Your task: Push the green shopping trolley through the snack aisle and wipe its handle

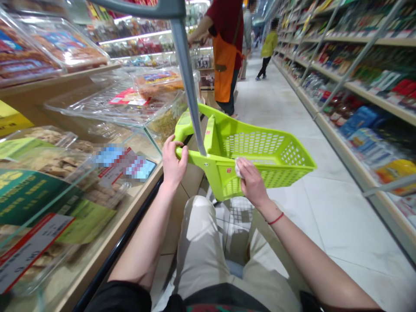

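Supermarket aisle, pale tiled floor (325, 195) running far ahead; near its front hangs one green basket (260, 151), held off the floor above the person's knees and tipped so that its near wall faces them. One grey handle (188, 82) rises from the basket's left side, up and out of view. The left hand (173, 160) is closed around the rim at the left corner, seemingly to steady the basket and keep that tilt; the right hand (251, 182) is pinched on one small white cloth (238, 167), pressing it against the top of the near wall, which the tilt puts within easy reach. One red cord (276, 219) circles the right wrist. Left of the basket stands a glass-fronted desk (143, 182) with clear boxes of snacks, too many and too blurred to count; right, long shelves (367, 99) of packets line the aisle. Farther off are three people: one in an orange apron (224, 65), one mostly hidden behind, one small in yellow (269, 45).
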Demonstrator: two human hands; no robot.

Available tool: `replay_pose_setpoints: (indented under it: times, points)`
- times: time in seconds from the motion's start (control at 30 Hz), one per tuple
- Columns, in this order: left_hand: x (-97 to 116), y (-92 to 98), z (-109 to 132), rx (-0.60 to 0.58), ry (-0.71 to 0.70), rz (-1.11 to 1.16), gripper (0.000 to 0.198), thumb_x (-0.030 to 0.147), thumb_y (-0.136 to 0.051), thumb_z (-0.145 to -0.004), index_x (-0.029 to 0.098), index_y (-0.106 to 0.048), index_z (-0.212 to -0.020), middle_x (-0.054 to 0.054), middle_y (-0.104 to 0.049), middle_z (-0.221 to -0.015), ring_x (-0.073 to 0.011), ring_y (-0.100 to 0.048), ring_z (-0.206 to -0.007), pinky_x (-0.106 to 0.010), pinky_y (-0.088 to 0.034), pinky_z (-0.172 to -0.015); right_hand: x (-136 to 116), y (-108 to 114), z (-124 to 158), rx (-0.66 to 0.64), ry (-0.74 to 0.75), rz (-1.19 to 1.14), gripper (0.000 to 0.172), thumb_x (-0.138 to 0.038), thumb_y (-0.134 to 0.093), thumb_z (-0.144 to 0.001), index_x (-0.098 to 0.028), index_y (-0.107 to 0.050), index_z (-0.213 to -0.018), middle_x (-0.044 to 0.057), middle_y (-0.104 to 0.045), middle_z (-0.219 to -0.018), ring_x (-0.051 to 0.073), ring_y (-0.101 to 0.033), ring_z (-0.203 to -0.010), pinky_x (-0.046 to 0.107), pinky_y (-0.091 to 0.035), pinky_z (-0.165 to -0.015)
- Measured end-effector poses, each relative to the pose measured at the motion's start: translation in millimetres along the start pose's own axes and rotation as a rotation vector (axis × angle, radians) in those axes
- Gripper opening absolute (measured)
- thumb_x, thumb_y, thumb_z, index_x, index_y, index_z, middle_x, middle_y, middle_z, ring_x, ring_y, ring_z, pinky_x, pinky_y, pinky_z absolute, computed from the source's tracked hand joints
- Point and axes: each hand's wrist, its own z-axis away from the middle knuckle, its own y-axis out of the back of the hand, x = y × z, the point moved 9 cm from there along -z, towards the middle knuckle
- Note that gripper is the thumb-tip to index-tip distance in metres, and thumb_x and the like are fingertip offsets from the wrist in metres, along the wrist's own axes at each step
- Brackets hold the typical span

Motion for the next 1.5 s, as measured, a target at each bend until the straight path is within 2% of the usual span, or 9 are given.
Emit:
replay_pose_setpoints:
  times: [0.23,0.37,0.47,0.6,0.73,0.87,1.13,1.33,1.5]
  points:
    - [-14.7,7.6,0.2,0.011,0.092,0.015,0.028,0.038,-0.048,-0.096,0.02,-0.056,-0.115,-0.015,-0.048,-0.146,-0.0238,-0.038,-0.143,-0.042,-0.029,-0.118,7.1,16.2,32.9,0.08,-0.327,-0.252,0.056,-0.013,-0.047,-0.089,-0.023,-0.052,-0.144,0.01,-0.057,-0.143,0.022,-0.052,-0.134,0.044,-0.041,-0.114]
    - [17.2,18.1,57.9,0.142,0.131,0.066,0.05,0.039,-0.052,-0.093,0.02,-0.038,-0.138,-0.019,-0.041,-0.148,-0.0298,-0.025,-0.148,-0.052,-0.024,-0.119,10.5,1.8,59.4,-0.011,-0.666,-0.601,0.049,-0.038,-0.042,-0.098,-0.022,-0.054,-0.142,0.008,-0.056,-0.144,0.024,-0.049,-0.137,0.046,-0.036,-0.117]
    - [61.6,-13.2,122.2,-0.084,0.141,0.258,0.056,0.041,-0.062,-0.085,0.019,-0.04,-0.132,-0.018,-0.048,-0.137,-0.0315,-0.043,-0.135,-0.052,-0.035,-0.113,-3.1,-6.0,71.2,-0.052,-0.764,-0.74,0.049,-0.038,-0.034,-0.099,-0.022,-0.055,-0.141,0.005,-0.055,-0.146,0.022,-0.047,-0.138,0.045,-0.033,-0.119]
    - [78.8,-85.0,204.0,-0.6,0.67,0.749,0.058,0.043,-0.073,-0.078,0.021,-0.044,-0.123,-0.01,-0.06,-0.119,-0.022,-0.062,-0.104,-0.037,-0.053,-0.088,-19.8,-16.2,79.8,-0.089,-0.863,-0.834,0.051,-0.032,-0.052,-0.089,-0.023,-0.057,-0.139,0.004,-0.053,-0.147,0.024,-0.045,-0.139,0.044,-0.037,-0.116]
    - [62.5,-99.7,213.2,-0.595,0.906,0.896,0.032,0.04,-0.074,-0.073,0.019,-0.052,-0.083,0.003,-0.057,-0.077,-0.0117,-0.055,-0.071,-0.026,-0.047,-0.071,-17.1,-21.4,93.3,0.004,-1.026,-1.015,0.047,-0.035,-0.065,-0.081,-0.024,-0.067,-0.127,0.006,-0.061,-0.139,0.026,-0.053,-0.132,0.046,-0.04,-0.114]
    - [41.9,-91.0,194.2,-0.506,0.918,0.956,0.03,0.036,-0.074,-0.069,0.019,-0.049,-0.073,0.003,-0.058,-0.079,-0.0104,-0.054,-0.074,-0.023,-0.043,-0.071,1.8,-14.1,109.8,0.141,-1.174,-1.042,0.046,-0.034,-0.077,-0.07,-0.022,-0.073,-0.113,0.009,-0.073,-0.118,0.026,-0.067,-0.112,0.046,-0.05,-0.102]
    - [44.2,-98.3,207.3,-0.884,1.101,1.18,0.026,0.03,-0.07,-0.06,0.02,-0.056,-0.079,0.004,-0.055,-0.066,-0.01,-0.054,-0.058,-0.023,-0.044,-0.059,15.8,7.1,104.1,0.042,-1.175,-0.972,0.038,-0.038,-0.074,-0.072,-0.02,-0.075,-0.106,0.004,-0.077,-0.089,0.014,-0.064,-0.068,0.026,-0.052,-0.063]
    - [80.8,-107.8,234.5,-1.127,1.055,1.276,0.044,0.061,-0.064,-0.073,0.018,-0.066,-0.083,-0.009,-0.07,-0.08,-0.0235,-0.069,-0.076,-0.037,-0.054,-0.07,-23.2,1.5,76.9,-0.284,-0.937,-0.809,0.026,-0.036,-0.066,-0.079,-0.021,-0.077,-0.096,0.004,-0.078,-0.09,0.019,-0.07,-0.075,0.03,-0.056,-0.066]
    - [93.2,-112.0,232.7,-1.257,0.946,1.226,0.047,0.047,-0.091,-0.054,0.013,-0.072,-0.081,-0.007,-0.072,-0.081,-0.0172,-0.066,-0.072,-0.03,-0.054,-0.076,-33.8,2.6,52.9,-0.464,-0.764,-0.782,0.02,-0.036,-0.064,-0.081,-0.023,-0.078,-0.087,0.003,-0.078,-0.085,0.019,-0.072,-0.076,0.03,-0.056,-0.071]
